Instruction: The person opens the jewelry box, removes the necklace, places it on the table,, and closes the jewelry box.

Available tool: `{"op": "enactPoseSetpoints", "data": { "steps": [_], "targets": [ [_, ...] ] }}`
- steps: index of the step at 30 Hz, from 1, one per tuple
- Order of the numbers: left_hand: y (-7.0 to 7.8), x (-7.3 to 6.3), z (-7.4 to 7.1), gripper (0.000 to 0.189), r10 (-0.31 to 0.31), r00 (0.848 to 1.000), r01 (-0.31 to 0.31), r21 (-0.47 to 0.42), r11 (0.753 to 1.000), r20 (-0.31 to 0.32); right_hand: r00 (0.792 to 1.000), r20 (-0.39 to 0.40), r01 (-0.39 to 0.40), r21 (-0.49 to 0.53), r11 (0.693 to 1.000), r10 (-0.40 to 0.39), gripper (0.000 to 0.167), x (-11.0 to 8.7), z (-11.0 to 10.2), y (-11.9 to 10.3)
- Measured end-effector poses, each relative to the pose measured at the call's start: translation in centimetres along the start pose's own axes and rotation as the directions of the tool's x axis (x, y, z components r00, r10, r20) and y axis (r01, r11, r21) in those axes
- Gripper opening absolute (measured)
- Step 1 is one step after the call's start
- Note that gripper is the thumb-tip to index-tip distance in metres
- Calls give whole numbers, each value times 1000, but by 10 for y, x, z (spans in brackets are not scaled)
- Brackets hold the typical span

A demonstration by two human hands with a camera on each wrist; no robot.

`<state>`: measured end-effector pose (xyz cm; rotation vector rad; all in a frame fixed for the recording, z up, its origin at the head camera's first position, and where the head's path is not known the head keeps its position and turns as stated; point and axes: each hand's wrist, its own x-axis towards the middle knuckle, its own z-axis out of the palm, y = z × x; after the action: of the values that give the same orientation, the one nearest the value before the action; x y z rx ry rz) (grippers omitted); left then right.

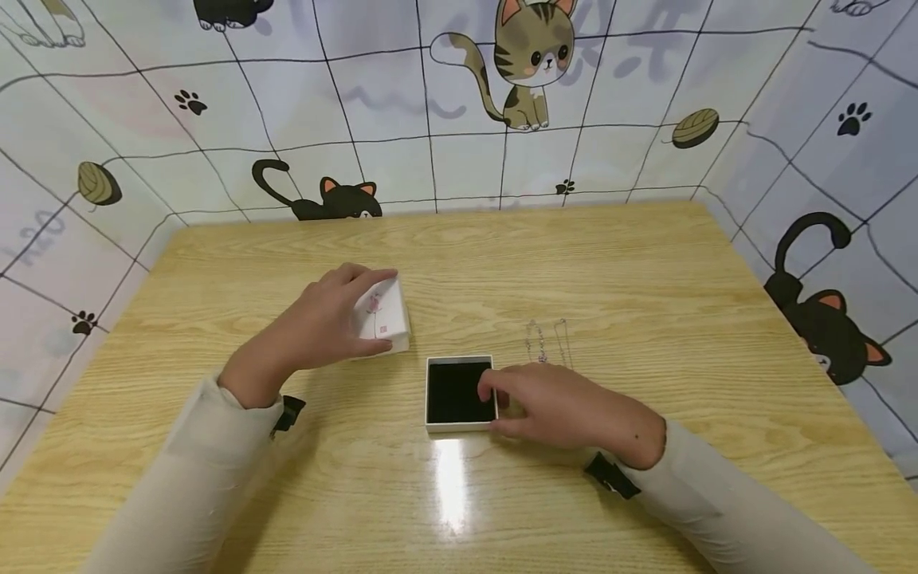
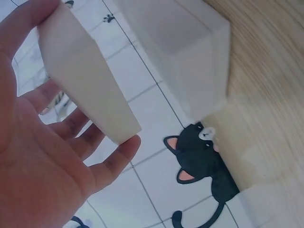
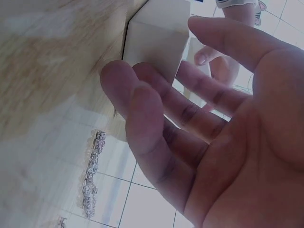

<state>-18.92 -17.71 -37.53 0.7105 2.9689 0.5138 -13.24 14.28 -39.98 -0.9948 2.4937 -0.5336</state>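
My left hand (image 1: 315, 319) grips a small white box lid (image 1: 383, 319) with a pink flower print, thumb on its near side and fingers on the far side. The left wrist view shows the lid (image 2: 90, 71) between thumb and fingers. To the lid's right, the white box base (image 1: 428, 399) with a black lining pad (image 1: 455, 392) lies open-side up on the table. My right hand (image 1: 555, 402) holds the base's right end, fingers bent at the rim and thumb by the near corner. Just behind that hand lie two thin silvery chains (image 1: 564, 339), partly hidden; one chain (image 3: 91, 178) shows in the right wrist view.
The wooden table (image 1: 631, 279) has a light grain and a bright reflection near its front. Cat-patterned wall covering (image 1: 387, 96) encloses the back and both sides. Dark straps (image 1: 612, 476) are at the sleeve cuffs.
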Motion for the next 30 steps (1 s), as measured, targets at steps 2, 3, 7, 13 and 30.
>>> {"op": "enactPoseSetpoints", "data": {
  "steps": [2,3,7,13,30],
  "targets": [
    [6,-2,0,93,23,1000,-23,1,1000,-6,1000,-10,-20,16,1000,20,33,-1,0,0],
    [9,-3,0,93,38,999,-38,1,999,-8,999,-16,-34,28,999,35,37,-1,0,1],
    [21,-7,1,94,78,997,-77,22,997,-26,993,-42,-108,73,991,112,63,1,-2,2],
    [40,-14,6,94,140,989,-139,21,990,-43,987,0,-160,159,974,162,108,5,-2,9],
    [78,-16,38,97,218,973,-220,23,975,77,996,65,-81,291,953,65,96,13,5,28]
  ]
}}
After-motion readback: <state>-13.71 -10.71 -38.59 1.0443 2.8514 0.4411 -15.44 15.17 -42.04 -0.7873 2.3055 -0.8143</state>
